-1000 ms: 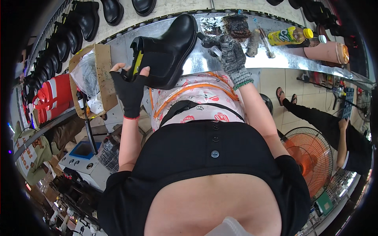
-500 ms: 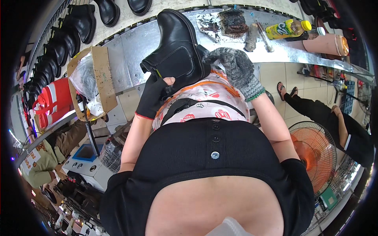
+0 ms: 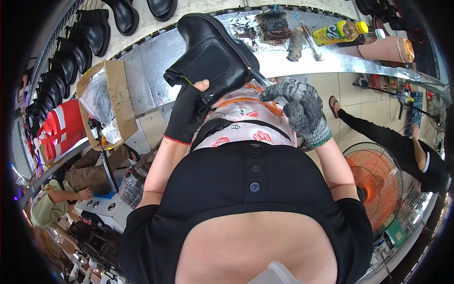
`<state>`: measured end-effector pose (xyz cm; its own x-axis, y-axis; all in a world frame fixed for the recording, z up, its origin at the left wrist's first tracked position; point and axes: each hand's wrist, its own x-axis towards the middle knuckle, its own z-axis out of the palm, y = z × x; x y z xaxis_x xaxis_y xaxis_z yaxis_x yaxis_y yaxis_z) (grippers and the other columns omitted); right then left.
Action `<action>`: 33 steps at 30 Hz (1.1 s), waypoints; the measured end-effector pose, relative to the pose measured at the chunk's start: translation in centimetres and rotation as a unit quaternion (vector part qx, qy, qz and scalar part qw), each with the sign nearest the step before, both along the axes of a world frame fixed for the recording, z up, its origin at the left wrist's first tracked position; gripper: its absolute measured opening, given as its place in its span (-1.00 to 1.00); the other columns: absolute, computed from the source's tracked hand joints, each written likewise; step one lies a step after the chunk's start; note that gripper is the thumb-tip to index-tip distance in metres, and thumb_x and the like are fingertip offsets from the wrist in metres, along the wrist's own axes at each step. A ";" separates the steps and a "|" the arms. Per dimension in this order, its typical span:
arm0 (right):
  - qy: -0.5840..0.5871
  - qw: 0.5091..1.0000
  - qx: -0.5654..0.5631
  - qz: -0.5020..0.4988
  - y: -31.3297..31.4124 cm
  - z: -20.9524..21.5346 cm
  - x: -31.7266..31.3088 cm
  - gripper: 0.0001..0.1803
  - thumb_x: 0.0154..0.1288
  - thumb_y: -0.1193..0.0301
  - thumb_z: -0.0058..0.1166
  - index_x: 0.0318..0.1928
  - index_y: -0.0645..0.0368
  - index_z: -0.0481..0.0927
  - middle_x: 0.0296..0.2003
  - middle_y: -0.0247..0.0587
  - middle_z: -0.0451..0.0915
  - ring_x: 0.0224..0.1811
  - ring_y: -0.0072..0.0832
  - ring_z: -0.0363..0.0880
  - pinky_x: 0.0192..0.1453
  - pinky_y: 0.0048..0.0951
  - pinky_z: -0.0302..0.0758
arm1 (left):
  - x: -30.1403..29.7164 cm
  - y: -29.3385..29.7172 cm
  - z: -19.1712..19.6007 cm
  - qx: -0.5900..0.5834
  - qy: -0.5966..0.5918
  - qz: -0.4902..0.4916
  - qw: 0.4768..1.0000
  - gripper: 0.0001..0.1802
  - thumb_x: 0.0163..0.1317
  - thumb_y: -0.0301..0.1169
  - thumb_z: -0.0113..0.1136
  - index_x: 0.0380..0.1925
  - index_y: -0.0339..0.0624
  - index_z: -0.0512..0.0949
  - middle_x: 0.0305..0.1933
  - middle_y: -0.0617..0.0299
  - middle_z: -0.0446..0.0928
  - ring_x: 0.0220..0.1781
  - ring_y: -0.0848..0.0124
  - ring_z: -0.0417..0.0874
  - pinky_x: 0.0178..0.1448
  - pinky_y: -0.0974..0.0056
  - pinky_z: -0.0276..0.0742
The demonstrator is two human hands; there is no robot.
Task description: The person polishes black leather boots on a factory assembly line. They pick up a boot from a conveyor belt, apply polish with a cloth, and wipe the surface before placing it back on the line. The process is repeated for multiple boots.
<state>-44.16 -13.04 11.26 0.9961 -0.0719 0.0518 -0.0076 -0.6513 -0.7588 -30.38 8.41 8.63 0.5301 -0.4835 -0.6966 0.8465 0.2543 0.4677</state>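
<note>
A black ankle boot (image 3: 208,54) is held up over my lap, its toe toward the far left and its sole facing right. My left hand (image 3: 187,111), in a black fingerless glove with a red edge, is closed on the boot near its opening, thumb outside. My right hand (image 3: 302,106), in a grey knitted glove with a green cuff, is closed round a short dark tool (image 3: 259,78). The tool's tip reaches the sole near the heel; its kind I cannot make out. Under the boot, a patterned pink-and-white cloth (image 3: 250,111) with orange edging covers my lap.
A metal bench (image 3: 151,71) crosses ahead, with a dark-stained block (image 3: 274,27), a yellow-capped bottle (image 3: 338,33) and a pink tumbler (image 3: 390,49). Boots (image 3: 92,31) line the conveyor behind. A cardboard box (image 3: 120,99) stands left, a fan (image 3: 373,184) right. Other people are on both sides.
The boot has tilted, its heel swinging up and right. My right hand has drawn back from the sole, down and right, and the dark tool now shows. My left hand keeps its hold.
</note>
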 end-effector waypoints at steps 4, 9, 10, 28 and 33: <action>-0.035 0.999 -0.011 -0.003 0.3 0.2 -0.8 -0.67 0.04 0.22 -0.04 -0.24 0.08 0.65 -0.27 -0.20 0.64 -0.24 -0.20 0.58 -0.12 -0.28 0.49 | 0.6 -0.6 0.9 -0.019 -0.032 0.002 0.999 -0.61 0.17 -0.42 0.10 -0.01 -0.34 0.37 -0.13 -0.08 0.53 -0.16 0.17 0.66 -0.13 0.19 0.71; -0.050 0.998 -0.025 -0.001 0.4 0.7 -1.0 -0.60 -0.21 0.35 0.14 -0.20 -0.01 0.64 -0.21 -0.26 0.62 -0.20 -0.21 0.56 -0.11 -0.26 0.49 | 1.3 -0.9 1.4 -0.068 -0.019 0.023 0.997 -0.57 0.20 -0.38 0.09 0.01 -0.43 0.35 -0.09 -0.17 0.52 -0.12 0.05 0.64 -0.10 0.19 0.70; -0.056 0.998 -0.028 -0.004 0.5 0.6 -1.0 -0.61 -0.19 0.34 0.14 -0.21 -0.01 0.64 -0.21 -0.25 0.62 -0.20 -0.21 0.56 -0.11 -0.26 0.49 | 1.6 -0.8 1.4 -0.081 -0.018 0.017 0.996 -0.55 0.20 -0.37 0.08 0.02 -0.45 0.33 -0.07 -0.19 0.50 -0.09 0.02 0.63 -0.07 0.17 0.69; 0.030 0.932 0.149 -0.330 -0.7 -13.8 -1.8 -0.41 0.22 0.33 0.01 0.25 0.21 0.22 -0.15 0.02 0.55 -0.23 -0.24 0.56 -0.14 -0.29 0.48 | 26.3 -12.7 -2.8 0.018 -0.281 -0.157 0.946 -0.69 0.05 -0.35 0.27 -0.18 -0.14 0.52 -0.24 0.19 0.55 -0.25 0.31 0.63 -0.23 0.23 0.67; -0.041 0.919 0.044 -0.389 -1.5 -12.2 1.1 -0.45 0.25 0.48 -0.02 0.25 0.19 0.18 -0.22 -0.16 0.55 -0.52 -0.66 0.46 -0.49 -0.58 0.43 | 30.6 -19.2 -5.5 0.310 -0.451 -0.114 0.829 -0.26 -0.05 -0.04 0.35 -0.02 -0.35 0.32 -0.30 -0.11 0.52 -0.61 0.27 0.63 -0.51 0.24 0.60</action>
